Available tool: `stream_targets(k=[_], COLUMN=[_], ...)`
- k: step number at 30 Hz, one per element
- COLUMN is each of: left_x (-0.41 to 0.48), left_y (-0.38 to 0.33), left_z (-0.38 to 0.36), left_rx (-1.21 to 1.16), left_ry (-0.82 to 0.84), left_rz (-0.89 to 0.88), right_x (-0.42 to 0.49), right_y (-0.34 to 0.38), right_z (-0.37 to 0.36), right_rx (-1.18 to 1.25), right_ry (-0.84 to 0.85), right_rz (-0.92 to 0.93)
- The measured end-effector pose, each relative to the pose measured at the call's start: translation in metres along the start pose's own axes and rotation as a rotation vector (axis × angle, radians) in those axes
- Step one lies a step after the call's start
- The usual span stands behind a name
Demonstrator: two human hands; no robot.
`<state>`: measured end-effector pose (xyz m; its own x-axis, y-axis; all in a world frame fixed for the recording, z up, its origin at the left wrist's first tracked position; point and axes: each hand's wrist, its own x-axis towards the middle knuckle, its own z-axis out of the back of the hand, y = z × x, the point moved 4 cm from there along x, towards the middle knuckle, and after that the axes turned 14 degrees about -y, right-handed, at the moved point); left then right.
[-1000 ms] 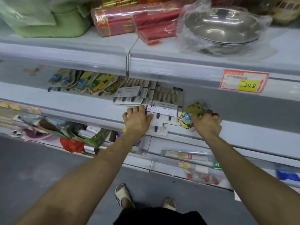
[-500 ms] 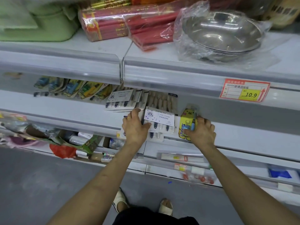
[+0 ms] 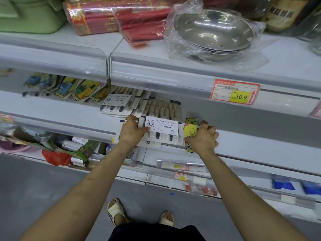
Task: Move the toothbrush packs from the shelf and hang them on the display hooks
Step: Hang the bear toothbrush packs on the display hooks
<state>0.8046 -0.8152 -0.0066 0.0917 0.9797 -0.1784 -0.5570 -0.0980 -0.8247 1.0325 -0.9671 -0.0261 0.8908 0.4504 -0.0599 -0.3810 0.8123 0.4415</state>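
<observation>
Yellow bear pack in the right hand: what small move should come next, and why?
Probably lift the yellow bear pack clear of the shelf: the right hand grips it upright, while the left hand holds the white multipack. Similar colourful packs sit further left; no hook is plainly visible.

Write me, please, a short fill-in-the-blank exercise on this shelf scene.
The left hand holds the white pack labelled ____.
The right hand grips the bear pack, coloured ____.
The price tag reads ____.
Missing words: YIKOJIFE; yellow; 10.9.
</observation>
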Motion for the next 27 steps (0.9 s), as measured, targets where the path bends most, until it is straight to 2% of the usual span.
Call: stream_targets(k=[6, 11, 15, 21, 25, 27], left_x=[0.0, 0.004, 0.002, -0.013, -0.017, -0.016], left_y=[0.001, 0.004, 0.006, 0.007, 0.009, 0.016], left_z=[0.002, 0.004, 0.003, -0.009, -0.013, -0.013], left_rx=[-0.083, -0.128, -0.184, -0.413, -0.447, -0.485], left_ry=[0.108, 0.202, 0.253, 0.312, 0.282, 0.32], left_rz=[0.083, 0.122, 0.237, 0.427, 0.406, 0.396], right_x=[0.005, 0.006, 0.005, 0.003, 0.003, 0.0], right_y=[-0.012, -0.022, -0.031, -0.03, -0.035, -0.039], right_z=[0.003, 0.006, 0.001, 0.003, 0.01, 0.015], right_rx=[0.193, 0.532, 0.746, 0.838, 0.862, 0.883], right_ry=[0.028, 0.066, 0.133, 0.185, 0.175, 0.167], right_rz=[-0.068, -0.144, -0.225, -0.215, -0.216, -0.229])
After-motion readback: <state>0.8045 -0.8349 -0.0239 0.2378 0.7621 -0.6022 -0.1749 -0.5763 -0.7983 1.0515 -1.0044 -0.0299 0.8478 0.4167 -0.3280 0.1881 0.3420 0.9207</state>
